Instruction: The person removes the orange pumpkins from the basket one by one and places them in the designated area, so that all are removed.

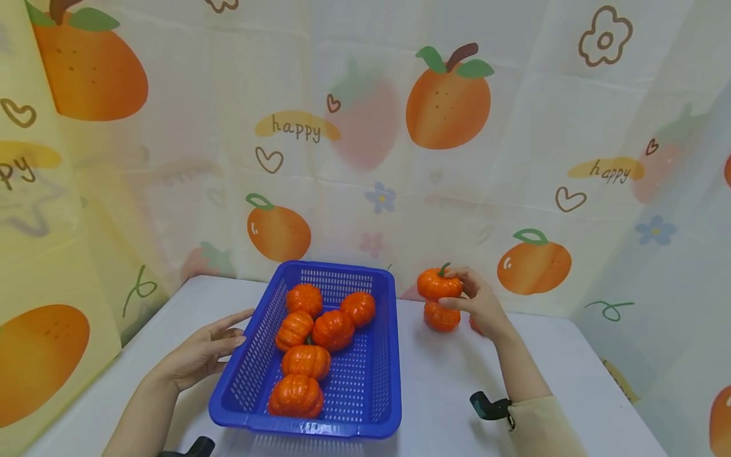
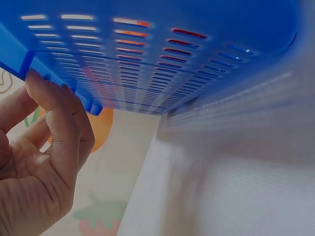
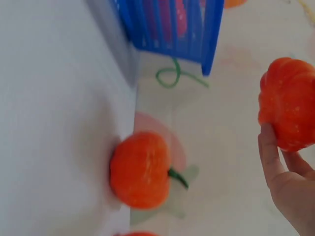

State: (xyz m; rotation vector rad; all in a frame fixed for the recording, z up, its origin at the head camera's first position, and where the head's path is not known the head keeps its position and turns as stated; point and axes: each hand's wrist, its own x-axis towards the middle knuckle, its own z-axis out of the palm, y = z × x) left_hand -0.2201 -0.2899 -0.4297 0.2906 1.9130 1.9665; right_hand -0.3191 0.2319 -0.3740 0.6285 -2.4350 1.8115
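My right hand (image 1: pixel 478 303) holds a small orange toy pumpkin (image 1: pixel 438 284) with a green stem by its side, thumb below and fingers near the top. In the right wrist view this pumpkin (image 3: pixel 289 104) is raised off the table. Another pumpkin (image 1: pixel 441 317) sits on the table below it, and a further one (image 1: pixel 476 325) is mostly hidden behind the wrist. At the left, my left hand (image 1: pixel 197 352) grips the rim of a blue plastic basket (image 1: pixel 396 381), its fingertips bent against the edge. Several pumpkins (image 1: pixel 333 330) lie inside the basket.
A white table (image 1: pixel 445 393) bears the basket and the loose pumpkins. Behind it hangs a fruit-printed curtain (image 1: pixel 365 209), close to the table's back edge; printed cloth also hangs at both sides. Dark wrist devices (image 1: pixel 490 406) are strapped on both arms.
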